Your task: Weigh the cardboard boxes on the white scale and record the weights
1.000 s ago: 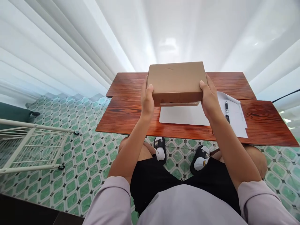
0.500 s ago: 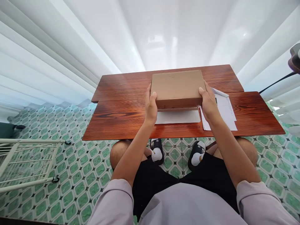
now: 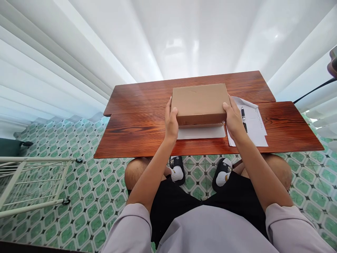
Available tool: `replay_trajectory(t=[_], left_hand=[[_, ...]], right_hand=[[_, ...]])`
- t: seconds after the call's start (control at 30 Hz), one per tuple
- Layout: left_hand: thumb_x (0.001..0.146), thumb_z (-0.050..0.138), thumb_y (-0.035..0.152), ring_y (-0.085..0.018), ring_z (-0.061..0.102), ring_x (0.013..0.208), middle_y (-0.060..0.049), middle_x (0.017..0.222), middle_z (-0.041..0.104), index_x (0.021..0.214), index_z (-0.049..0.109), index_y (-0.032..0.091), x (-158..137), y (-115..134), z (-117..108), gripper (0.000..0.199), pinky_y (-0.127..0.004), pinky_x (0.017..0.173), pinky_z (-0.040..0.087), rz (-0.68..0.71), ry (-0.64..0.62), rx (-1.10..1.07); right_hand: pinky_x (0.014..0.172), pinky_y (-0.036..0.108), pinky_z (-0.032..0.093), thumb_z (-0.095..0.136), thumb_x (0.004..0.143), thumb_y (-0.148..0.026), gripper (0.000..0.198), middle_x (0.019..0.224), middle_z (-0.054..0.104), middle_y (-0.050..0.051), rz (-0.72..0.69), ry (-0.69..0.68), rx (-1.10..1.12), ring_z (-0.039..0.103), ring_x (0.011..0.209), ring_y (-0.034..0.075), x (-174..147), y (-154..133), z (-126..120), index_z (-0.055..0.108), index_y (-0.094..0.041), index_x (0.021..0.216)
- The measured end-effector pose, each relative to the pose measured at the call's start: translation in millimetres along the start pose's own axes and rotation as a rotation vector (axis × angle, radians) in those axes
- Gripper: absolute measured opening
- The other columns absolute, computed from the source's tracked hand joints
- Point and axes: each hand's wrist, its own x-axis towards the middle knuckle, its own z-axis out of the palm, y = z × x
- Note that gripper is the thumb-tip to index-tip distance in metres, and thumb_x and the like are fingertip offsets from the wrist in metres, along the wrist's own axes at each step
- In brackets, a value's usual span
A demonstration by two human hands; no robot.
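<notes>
A closed brown cardboard box [image 3: 200, 100] is held between my two hands over the wooden table. My left hand [image 3: 171, 121] grips its left end, thumb on the near left corner and fingers along the side. On the opposite end, my right hand [image 3: 233, 116] clasps the box with its thumb near the front right corner. Partly under the box lies a flat white sheet [image 3: 201, 133], its far part hidden. Whether the box touches the sheet I cannot tell. Close to my right hand are white papers [image 3: 254, 123] with a black pen [image 3: 243, 114] on them.
The reddish-brown table [image 3: 131, 133] has two overlapping boards and a near edge above my knees. White curtains [image 3: 184, 42] hang behind it. A white wire rack on wheels [image 3: 39, 182] stands on the tiled floor at left. A dark object [image 3: 333, 63] juts in at right.
Both hands have lowered the box slightly toward the near side of the table. More of the pen now shows beside my right hand.
</notes>
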Motion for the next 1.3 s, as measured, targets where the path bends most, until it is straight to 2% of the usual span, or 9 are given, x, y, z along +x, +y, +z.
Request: replay_trajectory(t=[0.33, 0.43, 0.6, 0.67, 0.8, 0.87, 0.97, 1.13, 1.3], left_hand=[[0.094, 0.053, 0.042, -0.021, 0.042, 0.145, -0.004, 0.156, 0.046, 0.140, 0.046, 0.028, -2.4, 1.3, -4.0, 0.049, -0.035, 0.120, 0.038, -0.024, -0.051, 0.011], [0.094, 0.055, 0.045, -0.021, 0.041, 0.146, -0.006, 0.156, 0.045, 0.142, 0.043, 0.028, 0.4, 3.7, -11.1, 0.053, -0.036, 0.121, 0.035, 0.085, -0.023, 0.123], [0.100, 0.044, 0.044, -0.023, 0.050, 0.136, -0.008, 0.140, 0.056, 0.140, 0.045, 0.029, 4.2, 34.7, -17.8, 0.043, -0.045, 0.116, 0.041, 0.698, 0.027, 0.432], [0.099, 0.042, 0.039, -0.022, 0.058, 0.122, -0.006, 0.125, 0.062, 0.135, 0.047, 0.029, 2.8, 50.3, -10.2, 0.038, -0.043, 0.106, 0.048, 0.988, -0.023, 0.524], [0.094, 0.054, 0.035, -0.014, 0.061, 0.102, 0.003, 0.105, 0.065, 0.113, 0.057, 0.034, -7.9, 64.6, 26.7, 0.019, -0.029, 0.088, 0.051, 1.427, -0.191, 0.554], [0.096, 0.055, 0.042, -0.011, 0.059, 0.089, 0.006, 0.094, 0.061, 0.106, 0.059, 0.038, -16.7, 61.1, 50.1, 0.012, -0.026, 0.079, 0.048, 1.672, -0.233, 0.496], [0.100, 0.049, 0.038, -0.010, 0.054, 0.080, 0.004, 0.089, 0.056, 0.106, 0.060, 0.040, -35.1, 44.4, 81.3, 0.013, -0.025, 0.073, 0.044, 1.894, -0.352, 0.408], [0.100, 0.042, 0.029, -0.012, 0.041, 0.067, 0.002, 0.077, 0.027, 0.095, 0.063, 0.045, -75.8, 2.9, 112.0, 0.028, -0.028, 0.061, 0.032, 1.866, -0.502, 0.341], [0.093, 0.043, 0.027, -0.017, 0.014, 0.061, 0.001, 0.081, 0.015, 0.107, 0.051, 0.056, -94.8, -12.6, 111.1, 0.033, -0.027, 0.048, 0.015, 1.794, -0.733, 0.789]], right_hand=[[0.127, 0.042, 0.027, 0.049, 0.098, -0.063, 0.060, 0.158, 0.037, -0.001, -0.049, -0.028, -0.073, 0.034, 0.148, 0.020, -2.2, -0.2, -5.9, 0.047, -0.030, 0.149], [0.127, 0.044, 0.026, 0.043, 0.098, -0.071, 0.064, 0.156, 0.041, 0.002, -0.075, -0.039, -0.144, 0.035, 0.147, 0.023, 1.0, 3.5, -14.2, 0.051, -0.029, 0.146], [0.097, 0.041, 0.049, 0.031, 0.104, -0.064, 0.057, 0.131, 0.060, 0.009, -0.105, 0.108, -0.198, 0.059, 0.120, 0.024, 15.8, 2.2, -40.5, 0.056, -0.026, 0.139], [0.081, 0.032, 0.048, 0.035, 0.105, -0.051, 0.046, 0.107, 0.064, 0.010, -0.197, 0.195, -0.268, 0.062, 0.102, 0.019, 25.8, -2.9, -50.6, 0.065, -0.021, 0.123], [0.063, 0.026, 0.038, 0.038, 0.102, -0.031, 0.037, 0.077, 0.055, 0.005, -0.335, 0.251, -0.333, 0.052, 0.071, 0.012, 49.6, -10.2, -60.5, 0.066, -0.015, 0.085], [0.061, 0.026, 0.036, 0.038, 0.101, -0.026, 0.037, 0.069, 0.052, 0.004, -0.366, 0.243, -0.397, 0.048, 0.066, 0.011, 59.9, -8.1, -61.1, 0.063, -0.014, 0.076], [0.060, 0.027, 0.034, 0.039, 0.099, -0.023, 0.036, 0.063, 0.049, 0.002, -0.402, 0.234, -0.517, 0.046, 0.060, 0.011, 69.9, 4.1, -61.0, 0.060, -0.015, 0.071], [0.055, 0.029, 0.032, 0.039, 0.097, -0.027, 0.038, 0.058, 0.045, 0.002, -0.317, 0.279, -0.588, 0.041, 0.054, 0.012, 73.4, 31.9, -61.8, 0.052, -0.016, 0.063], [0.048, 0.029, 0.024, 0.044, 0.093, -0.039, 0.043, 0.051, 0.036, 0.000, -0.318, 0.258, -0.619, 0.032, 0.047, 0.010, 70.3, 40.5, -59.4, 0.044, -0.018, 0.056]])
